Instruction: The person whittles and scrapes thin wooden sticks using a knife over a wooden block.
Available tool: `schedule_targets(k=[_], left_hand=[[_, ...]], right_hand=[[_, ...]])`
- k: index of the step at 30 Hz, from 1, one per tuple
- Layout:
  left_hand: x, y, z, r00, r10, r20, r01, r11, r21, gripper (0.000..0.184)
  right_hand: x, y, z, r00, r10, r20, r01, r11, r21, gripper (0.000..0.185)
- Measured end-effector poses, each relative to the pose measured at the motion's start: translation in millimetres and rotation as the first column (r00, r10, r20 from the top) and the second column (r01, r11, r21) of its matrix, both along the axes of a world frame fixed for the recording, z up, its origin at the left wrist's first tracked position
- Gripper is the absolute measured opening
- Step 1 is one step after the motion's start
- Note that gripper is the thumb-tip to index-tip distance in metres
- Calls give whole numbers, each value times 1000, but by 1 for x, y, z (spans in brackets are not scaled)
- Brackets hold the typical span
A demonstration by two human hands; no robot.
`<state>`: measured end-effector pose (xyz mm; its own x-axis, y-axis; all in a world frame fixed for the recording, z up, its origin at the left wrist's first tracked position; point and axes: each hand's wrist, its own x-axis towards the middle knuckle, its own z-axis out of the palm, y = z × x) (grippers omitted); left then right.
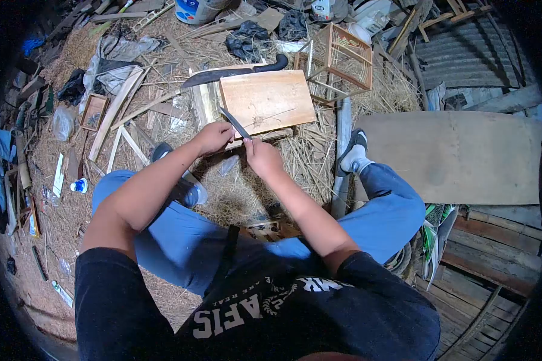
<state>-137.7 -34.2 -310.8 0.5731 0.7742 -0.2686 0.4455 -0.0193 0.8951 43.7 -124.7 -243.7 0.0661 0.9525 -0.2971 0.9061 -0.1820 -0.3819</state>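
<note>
My right hand (264, 157) is closed around the lower end of a knife, whose dark narrow blade (235, 122) points up and to the left. Just left of the blade, my left hand (215, 137) has its fingers pinched together; whatever is in them is too small to name. Both hands are at the near edge of a pale wooden board (271, 102) with thin shavings on it. Along the board's far edge lies a large machete (223, 75) with a black curved handle.
A small wooden frame cage (349, 57) stands beyond the board to the right. A broad flat panel (451, 156) lies at right. Wood strips (117, 111), straw and black plastic bags (250, 39) litter the ground. A blue-and-white bucket (199, 9) is at the back.
</note>
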Motion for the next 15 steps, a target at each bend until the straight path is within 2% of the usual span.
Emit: schedule_targets(k=[5,7,9,11,12,13,15], left_hand=[[1,-1,-2,1000,6,17,-6,999,-31,32],[0,-2,5,1000,3,-5,-3,999,-33,32],[2,-2,13,1000,12,-18,-14,994,-112,30],[0,-3,36,999,17,-49,-25,988,-153,30],[2,-4,43,997,17,-75,-31,980,-198,30],[3,-4,35,998,13,-69,-27,979,-200,30],[4,-5,20,999,33,-36,-37,994,-98,32]], right_hand=[[9,0,12,999,-20,38,21,999,-40,49],[33,-2,3,990,-137,20,138,988,-74,50],[94,-1,-14,949,-314,42,314,949,2,51],[155,-11,-16,908,-416,38,406,900,161,55],[173,-14,-7,892,-446,72,437,892,116,56],[184,-16,2,875,-472,112,466,882,72,58],[186,-21,7,866,-491,96,481,870,111,59]])
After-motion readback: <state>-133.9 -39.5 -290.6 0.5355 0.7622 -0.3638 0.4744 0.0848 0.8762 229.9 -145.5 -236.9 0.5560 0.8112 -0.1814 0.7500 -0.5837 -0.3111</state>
